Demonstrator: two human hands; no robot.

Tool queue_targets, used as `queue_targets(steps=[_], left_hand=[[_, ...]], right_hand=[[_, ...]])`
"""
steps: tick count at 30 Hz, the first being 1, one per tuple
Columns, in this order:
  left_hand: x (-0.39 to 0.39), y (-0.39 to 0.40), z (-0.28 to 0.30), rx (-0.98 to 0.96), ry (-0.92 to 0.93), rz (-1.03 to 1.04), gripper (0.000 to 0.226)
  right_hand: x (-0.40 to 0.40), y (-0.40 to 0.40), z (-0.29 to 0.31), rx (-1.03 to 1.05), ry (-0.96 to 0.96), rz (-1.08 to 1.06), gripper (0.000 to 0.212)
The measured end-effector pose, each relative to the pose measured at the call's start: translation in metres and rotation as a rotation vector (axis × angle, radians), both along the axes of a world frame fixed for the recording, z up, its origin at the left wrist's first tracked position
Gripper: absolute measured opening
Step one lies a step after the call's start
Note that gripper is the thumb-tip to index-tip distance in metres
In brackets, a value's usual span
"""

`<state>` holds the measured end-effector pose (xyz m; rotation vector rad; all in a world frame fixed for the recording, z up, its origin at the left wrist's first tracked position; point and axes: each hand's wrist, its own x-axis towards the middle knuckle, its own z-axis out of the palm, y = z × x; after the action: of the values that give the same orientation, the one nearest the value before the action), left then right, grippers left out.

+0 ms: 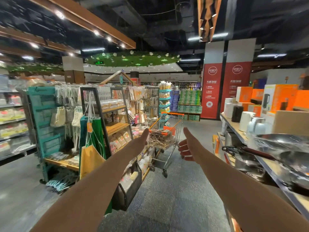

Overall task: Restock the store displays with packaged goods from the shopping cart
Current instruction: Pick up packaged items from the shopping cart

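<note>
Ahead, item one: the shopping cart (164, 133), wire-sided with orange trim, stands in the aisle beyond both of our outstretched arms. Seen from the head camera it sits between our two hands, farther off than either, and neither hand touches it. Its basket carries a heap of packaged goods (158, 137), brownish, too blurred for us to read.

Item two: to our left, a black-framed display rack (107, 118) with wooden shelves, holding flat packets (120, 138) on its lower tier. Aprons (91, 139) in green and yellow hang from its near end. A teal rack (45, 121) with cloth bags stands just beside it, farther left.

Item three: to our right, a long shelf (265, 163) bearing woks (284, 143), kettles (246, 120) and orange boxes (280, 96). A dark-handled pan (260, 152) juts toward the aisle.

Item four: red pillar banners (225, 91) and stacked green cartons (189, 101) in the background, behind the cart.

Item five: grey floor (167, 198) lies between us and the cart, with the rack's low black bin (132, 186) at the left edge of the path.

Item six: our left hand (142, 139), fingers straight and extended toward the cart, holds nothing. Our right hand (187, 146), palm turned inward, thumb raised, fingers loosely spread, likewise holds and touches nothing.
</note>
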<state>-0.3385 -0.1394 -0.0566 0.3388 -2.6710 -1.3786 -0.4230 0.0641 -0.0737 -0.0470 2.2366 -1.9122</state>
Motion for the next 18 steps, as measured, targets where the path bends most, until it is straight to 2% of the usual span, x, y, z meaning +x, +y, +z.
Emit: queue_targets(steps=[9, 18], left_hand=[[-0.174, -0.039, -0.006, -0.014, -0.016, 0.018, 0.087], [-0.349, -0.082, -0.034, 0.112, -0.085, -0.045, 0.073]], right_hand=[[-0.162, -0.037, -0.007, 0.044, -0.043, 0.054, 0.071], [-0.327, -0.084, -0.04, 0.034, -0.071, -0.003, 0.067]])
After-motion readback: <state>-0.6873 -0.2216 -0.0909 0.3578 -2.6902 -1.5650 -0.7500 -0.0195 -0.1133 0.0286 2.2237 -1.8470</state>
